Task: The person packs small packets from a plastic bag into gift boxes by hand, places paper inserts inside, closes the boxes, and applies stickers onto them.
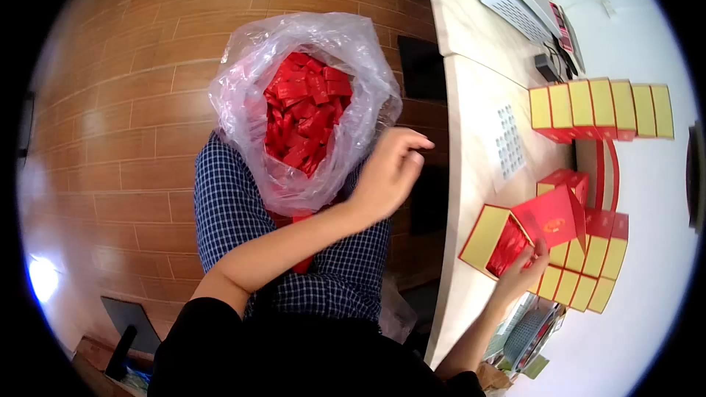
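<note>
My left hand (391, 170) hovers between the plastic bag and the table edge, its fingers loosely bent and nothing visible in them. Beside it, a clear plastic bag (246, 51) rests by my lap, full of small red packets (305, 114). On the table stands a red and gold box (485, 239) with its red lid (548, 217) raised. Red packets (509, 248) lie inside the box. My right hand (523, 272) grips the near right edge of this box by the lid; its fingertips are partly hidden.
Gold and red boxes stand in a row (592, 106) at the far right and in a stack (585, 272) behind the lidded box. A sheet of round stickers (509, 143) lies on the table (471, 125). A white machine (507, 0) sits farther up. A tape-like roll (529, 334) is lower right.
</note>
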Motion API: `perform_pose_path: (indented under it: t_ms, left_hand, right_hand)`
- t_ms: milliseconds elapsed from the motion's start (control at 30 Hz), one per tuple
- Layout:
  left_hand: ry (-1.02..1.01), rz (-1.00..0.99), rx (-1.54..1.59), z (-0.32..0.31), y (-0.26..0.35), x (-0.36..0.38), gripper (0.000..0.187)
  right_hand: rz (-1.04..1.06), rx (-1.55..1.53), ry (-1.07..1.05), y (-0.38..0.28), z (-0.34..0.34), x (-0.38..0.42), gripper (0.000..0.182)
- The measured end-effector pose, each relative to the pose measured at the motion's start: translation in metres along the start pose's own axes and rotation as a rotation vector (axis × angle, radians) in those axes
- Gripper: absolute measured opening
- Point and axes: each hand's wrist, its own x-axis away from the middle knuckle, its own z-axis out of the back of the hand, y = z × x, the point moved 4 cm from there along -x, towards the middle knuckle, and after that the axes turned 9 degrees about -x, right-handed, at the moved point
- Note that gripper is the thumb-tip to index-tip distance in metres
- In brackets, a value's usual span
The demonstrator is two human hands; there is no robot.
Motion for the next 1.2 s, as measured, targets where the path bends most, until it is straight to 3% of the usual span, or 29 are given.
perform_pose_path:
  t_ms: [100, 233, 300, 333, 400, 500, 567, 600, 667, 767, 800, 900, 933, 1100, 1167, 1200]
  left_hand:
    - [0.209, 0.207, 0.038, 0.070, -0.055, -0.011, 0.014]
    - [0.464, 0.282, 0.153, 0.152, -0.111, -0.026, 0.016]
    - [0.616, 0.327, 0.081, 0.198, -0.147, -0.031, 0.016]
    - [0.669, 0.373, 0.050, 0.217, -0.165, -0.032, 0.016]
    - [0.767, 0.416, 0.002, 0.242, -0.196, -0.037, 0.016]
    - [0.770, 0.520, 0.003, 0.250, -0.231, -0.045, 0.016]
    - [0.711, 0.590, 0.039, 0.247, -0.251, -0.049, 0.017]
    - [0.672, 0.628, 0.101, 0.242, -0.251, -0.055, 0.017]
    - [0.628, 0.701, 0.183, 0.239, -0.252, -0.060, 0.016]
    - [0.618, 0.780, 0.255, 0.236, -0.260, -0.060, 0.017]
    - [0.624, 0.812, 0.291, 0.235, -0.260, -0.060, 0.017]
    - [0.601, 0.826, 0.324, 0.231, -0.263, -0.058, 0.017]
    - [0.595, 0.843, 0.315, 0.232, -0.263, -0.058, 0.018]
    - [0.627, 0.937, 0.374, 0.232, -0.262, -0.054, 0.019]
    - [0.638, 0.920, 0.399, 0.232, -0.262, -0.051, 0.018]
    - [0.644, 0.923, 0.397, 0.232, -0.263, -0.049, 0.018]
  right_hand:
    - [0.188, -0.252, -0.166, -0.115, -0.081, 0.025, 0.018]
    - [0.032, -0.600, -0.578, -0.189, -0.244, 0.072, 0.013]
    - [-0.055, -0.564, -0.745, -0.204, -0.322, 0.091, 0.015]
    - [0.057, -0.578, -0.759, -0.202, -0.363, 0.098, 0.019]
    - [-0.155, -0.524, -0.927, -0.195, -0.431, 0.107, 0.021]
    - [-0.119, -0.369, -1.019, -0.164, -0.519, 0.118, 0.025]
    - [0.036, -0.176, -1.118, -0.138, -0.565, 0.133, 0.032]
    - [0.022, -0.163, -1.140, -0.133, -0.572, 0.139, 0.032]
    - [0.341, 0.268, -1.283, -0.127, -0.586, 0.155, 0.040]
    - [0.404, 0.377, -1.326, -0.097, -0.605, 0.172, 0.043]
    - [0.388, 0.458, -1.435, -0.094, -0.610, 0.174, 0.056]
    - [0.532, 0.578, -1.480, -0.084, -0.618, 0.178, 0.050]
    - [0.584, 0.549, -1.444, -0.082, -0.617, 0.180, 0.042]
    - [0.583, 0.416, -1.434, -0.087, -0.618, 0.182, 0.035]
    - [0.738, 0.077, -1.375, -0.121, -0.606, 0.176, 0.032]
    - [0.774, 0.013, -1.352, -0.128, -0.604, 0.178, 0.040]
